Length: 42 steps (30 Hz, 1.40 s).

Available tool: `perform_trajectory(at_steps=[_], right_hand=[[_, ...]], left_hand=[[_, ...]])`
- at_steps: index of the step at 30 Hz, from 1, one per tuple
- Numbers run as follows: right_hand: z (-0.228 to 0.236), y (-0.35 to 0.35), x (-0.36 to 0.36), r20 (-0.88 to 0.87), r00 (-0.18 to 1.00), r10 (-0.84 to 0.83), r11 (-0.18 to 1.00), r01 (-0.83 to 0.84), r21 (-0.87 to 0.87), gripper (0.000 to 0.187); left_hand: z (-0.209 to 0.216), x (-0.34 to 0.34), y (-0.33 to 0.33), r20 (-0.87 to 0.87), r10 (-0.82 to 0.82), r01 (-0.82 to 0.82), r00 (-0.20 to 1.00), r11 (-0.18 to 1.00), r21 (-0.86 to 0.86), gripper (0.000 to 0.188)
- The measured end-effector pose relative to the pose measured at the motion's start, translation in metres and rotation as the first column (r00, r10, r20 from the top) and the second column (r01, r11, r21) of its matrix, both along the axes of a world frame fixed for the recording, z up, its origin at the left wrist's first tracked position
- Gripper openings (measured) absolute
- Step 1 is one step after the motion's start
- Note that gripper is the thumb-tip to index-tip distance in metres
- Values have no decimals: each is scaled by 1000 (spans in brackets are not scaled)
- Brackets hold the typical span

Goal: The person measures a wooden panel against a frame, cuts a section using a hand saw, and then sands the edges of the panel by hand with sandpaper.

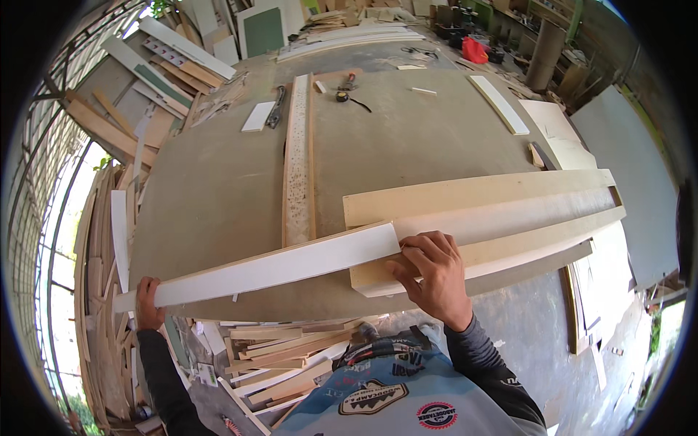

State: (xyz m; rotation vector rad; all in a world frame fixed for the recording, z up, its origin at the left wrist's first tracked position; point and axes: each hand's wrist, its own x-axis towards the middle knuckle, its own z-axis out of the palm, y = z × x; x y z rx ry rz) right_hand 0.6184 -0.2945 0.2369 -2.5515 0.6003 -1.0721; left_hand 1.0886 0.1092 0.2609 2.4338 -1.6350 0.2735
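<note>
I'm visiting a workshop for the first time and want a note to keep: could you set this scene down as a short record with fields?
Left hand: gripping the long white-faced wooden board near its left end
Right hand: at the board's right end; exact grip unclear
Near right hand: long, pale wooden trough
Surface: broad grey-brown table
Farther across it: long, narrow speckled strip; black-and-yellow tape measure

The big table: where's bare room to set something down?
Two wide patches: one between the speckled board and the far-right white strip, beyond the pale wooden trough; another left of that board, beyond the held white plank. Crowded: the near side, where plank, trough and right hand overlap in view.
</note>
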Motion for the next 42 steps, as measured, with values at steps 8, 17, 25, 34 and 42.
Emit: perform_trajectory(at_steps=[8, 17, 25, 34, 42], right_hand=[[6, 1, 12, 64, 990, -125, 971, 108, 214, 17], [18, -14, 2, -51, 991, -126, 955, 135, 263, 20], [29, -41, -17, -135, 991, -5, 920, 57, 388, 14], [31, -93, -72, -189, 982, -21, 874, 110, 473, 17], [38, -147, -149, -286, 942, -175, 895, 273, 352, 20]], left_hand=[[-1, 46, -47, 29, -25, 22, 999, 995, 99, 51], [-41, 48, -66, 51, -44, 41, 998, 998, 47, 51], [-29, 22, -96, -84, -28, 33, 996, 998, 59, 50], [-18, -28, -130, -176, -89, 106, 980, 990, 90, 62], [-16, -97, -187, -336, -147, 177, 930, 982, 60, 90]])
